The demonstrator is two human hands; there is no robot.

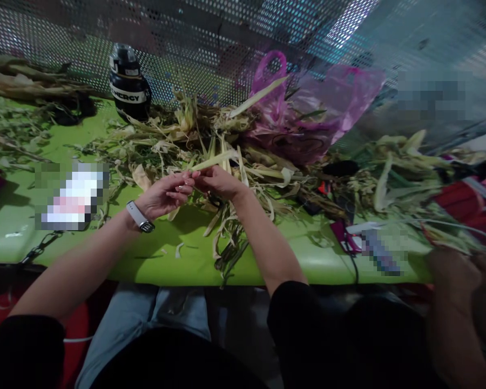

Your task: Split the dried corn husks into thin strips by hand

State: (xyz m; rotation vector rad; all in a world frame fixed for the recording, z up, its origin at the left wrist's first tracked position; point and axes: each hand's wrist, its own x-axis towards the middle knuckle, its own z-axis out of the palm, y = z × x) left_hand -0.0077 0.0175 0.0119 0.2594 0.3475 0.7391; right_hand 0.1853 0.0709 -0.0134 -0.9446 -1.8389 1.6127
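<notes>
My left hand (167,195), with a pale watch band on the wrist, meets my right hand (219,182) over the green table. The fingertips of both hands are pinched together at the near end of a pale yellow-green strip of corn husk (215,160). This strip slants up and to the right behind my right hand. A heap of dry husks and stalks (166,132) lies just beyond my hands. More limp husk strips (230,227) hang together below my right hand, towards the table's front edge.
Behind the heap stand a black bottle (130,86) and a pink plastic bag (308,124), near a perforated metal screen (194,43). A blurred-out phone (75,197) is at left, another device (378,251) at right. Another person's hands (456,273) are at far right.
</notes>
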